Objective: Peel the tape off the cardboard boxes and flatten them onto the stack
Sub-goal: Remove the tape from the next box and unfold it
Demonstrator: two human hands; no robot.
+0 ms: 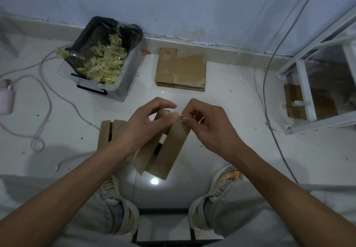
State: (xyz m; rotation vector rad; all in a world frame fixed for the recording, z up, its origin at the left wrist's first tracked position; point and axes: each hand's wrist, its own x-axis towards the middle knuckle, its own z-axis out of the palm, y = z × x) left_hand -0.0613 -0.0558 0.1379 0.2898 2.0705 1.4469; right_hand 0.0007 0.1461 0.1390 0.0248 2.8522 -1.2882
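We hold the box (163,146) in our left hand (142,123), long axis toward us, right hand (210,125) pinching tape (184,116) at its far end.

Matt brown cardboard box (165,148), clear plastic bin (123,77), glossy white tiled floor (231,112)

Two bare forearms, no sleeves visible, no watch or rings seen. Left hand (146,123) and right hand (210,127) bare, no gloves. Light grey trousers (250,204) on both legs, loose fabric, creased at knees. Grey socks (209,211) showing above shoe collars. Left shoe (123,208) and right shoe (217,192): low sneakers, off-white with yellowish-cream panels, pale laces, thick padded collars, white soles. Right shoe toe carries orange-gold patch. Uppers look worn, slightly soiled.
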